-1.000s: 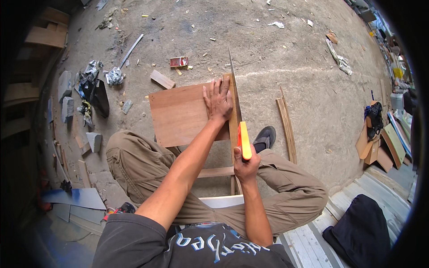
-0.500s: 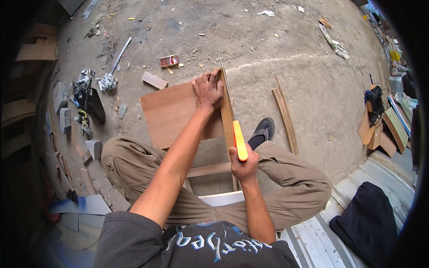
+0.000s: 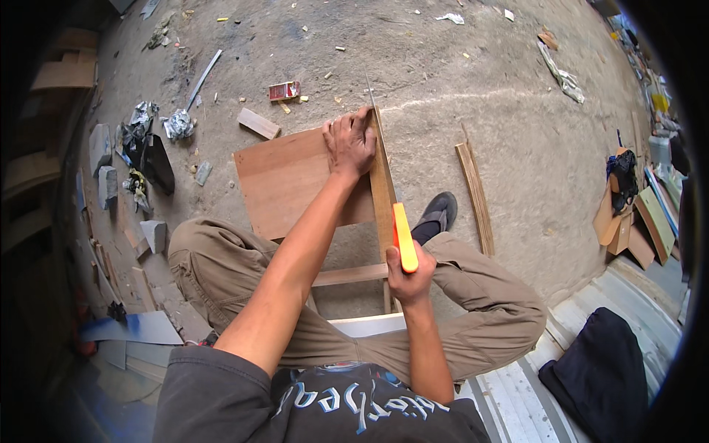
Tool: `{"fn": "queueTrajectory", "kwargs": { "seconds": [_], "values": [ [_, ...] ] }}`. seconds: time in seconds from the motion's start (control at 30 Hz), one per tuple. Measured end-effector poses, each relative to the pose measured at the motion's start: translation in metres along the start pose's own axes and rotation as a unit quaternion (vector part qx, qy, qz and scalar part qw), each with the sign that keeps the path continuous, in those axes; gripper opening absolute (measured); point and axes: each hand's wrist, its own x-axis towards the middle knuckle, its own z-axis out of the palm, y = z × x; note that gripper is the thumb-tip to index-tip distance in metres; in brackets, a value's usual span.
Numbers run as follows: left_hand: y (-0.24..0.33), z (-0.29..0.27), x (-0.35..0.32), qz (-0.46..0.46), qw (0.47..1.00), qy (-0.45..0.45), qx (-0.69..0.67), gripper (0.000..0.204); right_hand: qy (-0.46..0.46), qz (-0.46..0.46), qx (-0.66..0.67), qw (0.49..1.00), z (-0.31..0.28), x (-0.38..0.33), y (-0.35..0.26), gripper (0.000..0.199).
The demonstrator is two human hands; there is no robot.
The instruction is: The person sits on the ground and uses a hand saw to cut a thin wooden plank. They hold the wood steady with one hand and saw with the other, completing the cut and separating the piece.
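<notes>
My right hand is closed round the yellow and orange handle of a handsaw, low in front of me. Its thin blade points away, along the right side of a long wooden strip. My left hand grips the strip near its far end, fingers bent over it and the palm above a flat brown board. The board lies left of the strip, partly hidden by my left forearm. Nearer me, a wooden crosspiece spans between my legs. Where the teeth meet the wood is too fine to make out.
A loose wooden strip lies right of my shoe. Beyond the board are a small wood block and a red box. Grey blocks and crumpled foil lie left. Dark cloth rests on corrugated metal sheeting at lower right.
My right hand has drawn the saw a little way back toward me. My left hand keeps its hold on the strip. The whole view has shifted slightly.
</notes>
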Motion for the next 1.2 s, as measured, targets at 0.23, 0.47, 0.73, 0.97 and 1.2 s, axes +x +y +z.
{"fn": "queueTrajectory", "kwargs": {
  "seconds": [0.23, 0.47, 0.73, 0.97, 1.2],
  "values": [
    [0.002, 0.0, -0.002, -0.005, 1.0, 0.002, -0.008, 0.048, -0.002, 0.019, -0.024, 1.0, -0.006, 0.006, -0.015, 0.031],
    [0.001, 0.0, -0.005, -0.014, 1.0, -0.007, -0.012, 0.05, 0.01, 0.034, -0.007, 0.999, 0.001, 0.009, -0.023, 0.022],
    [0.0, 0.004, -0.003, -0.015, 0.999, 0.004, -0.031, 0.052, -0.003, 0.032, -0.018, 0.999, 0.0, 0.012, -0.022, 0.02],
    [0.0, 0.002, -0.003, -0.024, 0.999, -0.013, -0.03, 0.052, 0.0, 0.015, -0.027, 1.0, 0.012, 0.035, -0.024, 0.02],
    [0.004, -0.002, -0.002, -0.018, 0.999, -0.015, -0.033, 0.052, -0.01, 0.054, -0.027, 0.998, 0.01, 0.042, -0.02, 0.02]
  ]
}}
